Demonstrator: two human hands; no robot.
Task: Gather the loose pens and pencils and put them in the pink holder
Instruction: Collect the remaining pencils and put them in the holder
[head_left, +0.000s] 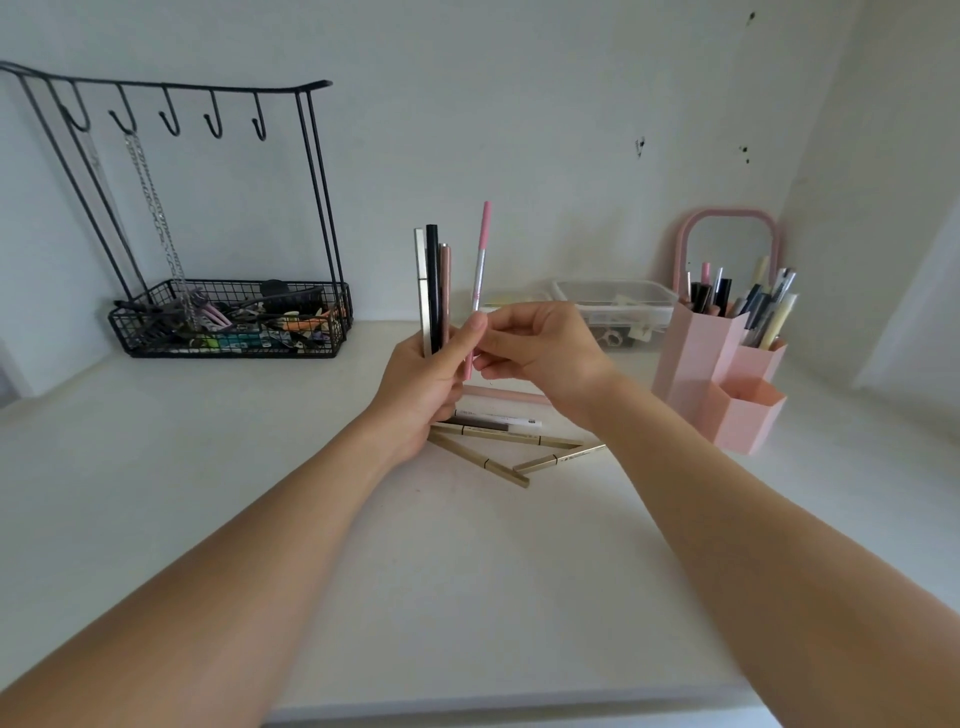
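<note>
Above the white desk both hands are raised over the loose pens. The left hand has its fingers curled around a bundle of three upright sticks: a silver one, a black one and a brownish one, all standing well above the fingertips. The right hand pinches a pink pen between thumb and bent fingers. This pen is almost upright, a little tilted, just to the right of the bundle, and it also touches the left fingertips. Its lower end comes out below the two hands.

Under the hands, on the desk, lie more pens: a pale pink one, a white one with a dark part, and three gold pencils that cross each other at their ends.

To the right of the right hand, well apart from its fingers, stands the pink holder. Its back compartments already have several pens, and the low front compartment shows nothing inside. Behind the fingers is a clear box. Far left of the left hand stands a black wire rack with hooks, a chain and small clips in its basket.
</note>
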